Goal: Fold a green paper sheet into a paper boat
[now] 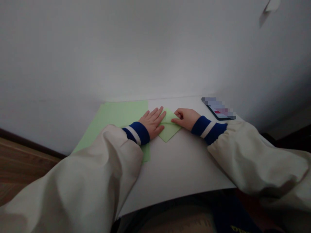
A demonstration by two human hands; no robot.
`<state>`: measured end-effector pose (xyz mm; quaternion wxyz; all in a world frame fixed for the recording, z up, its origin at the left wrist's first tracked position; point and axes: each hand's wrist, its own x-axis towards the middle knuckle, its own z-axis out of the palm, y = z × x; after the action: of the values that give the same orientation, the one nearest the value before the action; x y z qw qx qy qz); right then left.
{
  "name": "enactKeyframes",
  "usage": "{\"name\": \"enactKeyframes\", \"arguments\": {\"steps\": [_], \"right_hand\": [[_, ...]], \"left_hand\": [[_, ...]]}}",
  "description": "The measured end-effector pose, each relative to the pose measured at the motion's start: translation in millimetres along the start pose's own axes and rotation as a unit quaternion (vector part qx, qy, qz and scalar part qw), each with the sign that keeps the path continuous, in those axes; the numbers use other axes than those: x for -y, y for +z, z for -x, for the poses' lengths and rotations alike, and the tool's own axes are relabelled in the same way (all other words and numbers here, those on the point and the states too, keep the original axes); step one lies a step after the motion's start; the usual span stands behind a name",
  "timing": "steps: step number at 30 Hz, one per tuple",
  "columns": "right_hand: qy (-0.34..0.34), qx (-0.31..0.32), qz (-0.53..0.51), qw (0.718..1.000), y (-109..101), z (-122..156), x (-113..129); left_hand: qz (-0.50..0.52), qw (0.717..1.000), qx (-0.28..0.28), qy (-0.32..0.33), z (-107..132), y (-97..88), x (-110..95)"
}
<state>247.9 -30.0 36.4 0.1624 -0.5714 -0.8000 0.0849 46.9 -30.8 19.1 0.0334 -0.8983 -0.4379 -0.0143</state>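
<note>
So, a small folded green paper (170,128) sat at about 12 o'clock on a white tabletop (181,170), roughly diamond-shaped, with a flap creased across its upper half. Both hands were on or right at it, close together but not clasped. The left hand (152,122) lay flat with its fingers spread, and its fingertips reached the paper's left corner. The right hand (185,118) was curled over from the other side, with its fingers (176,117) on the paper's upper right part. Honestly, I couldn't tell from this angle whether they were pinching the flap or just pressing it.

As for progress, the small piece already carried its folds, while a larger pale green sheet (119,113) lay flat at about 11 o'clock, with no creases that I could make out. Its lower part ran under the left sleeve (73,174), which was cream with a blue-and-white cuff, like the right sleeve (255,158). So that was one folded piece and one flat sheet.

Up at 1 o'clock, a phone (217,109) lay near the table's far edge by a white wall (155,48), its screen pixelated. A wood floor (21,165) showed at 9 o'clock.
</note>
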Motion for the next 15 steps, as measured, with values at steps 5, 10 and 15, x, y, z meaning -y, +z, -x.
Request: {"name": "enactKeyframes", "arguments": {"steps": [5,10,15], "right_hand": [[0.054,0.043,-0.016,0.997,-7.9,1.4,0.5],[0.066,0.079,-0.011,0.995,-15.2,1.7,-3.0],[0.073,0.106,-0.03,0.991,-14.0,-0.1,-8.2]], "left_hand": [[0.019,0.999,0.035,0.018,-0.1,-2.0,0.7],[0.042,0.998,0.038,0.032,-0.4,-0.4,3.5],[0.033,0.998,0.02,0.042,2.0,-2.3,1.9]]}}
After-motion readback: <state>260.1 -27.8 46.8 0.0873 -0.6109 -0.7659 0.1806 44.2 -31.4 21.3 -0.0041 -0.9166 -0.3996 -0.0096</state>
